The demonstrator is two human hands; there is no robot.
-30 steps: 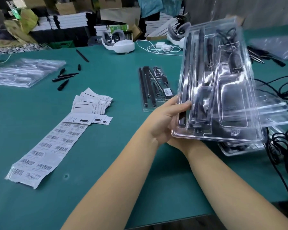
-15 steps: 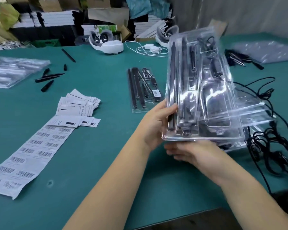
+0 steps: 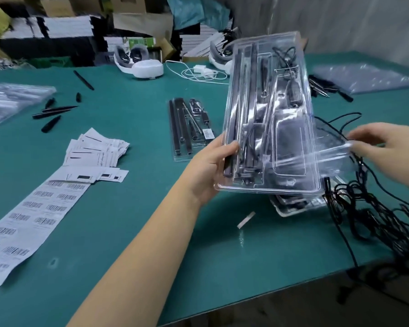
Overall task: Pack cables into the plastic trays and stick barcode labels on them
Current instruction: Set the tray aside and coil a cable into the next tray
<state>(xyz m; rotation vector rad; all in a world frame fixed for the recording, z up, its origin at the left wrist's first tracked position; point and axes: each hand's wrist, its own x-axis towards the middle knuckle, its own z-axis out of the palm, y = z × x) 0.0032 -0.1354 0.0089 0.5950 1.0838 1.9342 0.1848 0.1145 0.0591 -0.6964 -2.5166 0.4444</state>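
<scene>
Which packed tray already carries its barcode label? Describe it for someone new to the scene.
On the green table, find the clear plastic tray of black rods lying flat beyond the left hand. Unlike the lifted tray, it shows a small white barcode sticker.

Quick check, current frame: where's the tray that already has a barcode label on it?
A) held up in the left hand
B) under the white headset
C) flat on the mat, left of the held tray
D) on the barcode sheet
C: the labelled tray lies flat on the green mat, its barcode label near its right edge, to the left of the held tray gripped by the left hand.
</scene>
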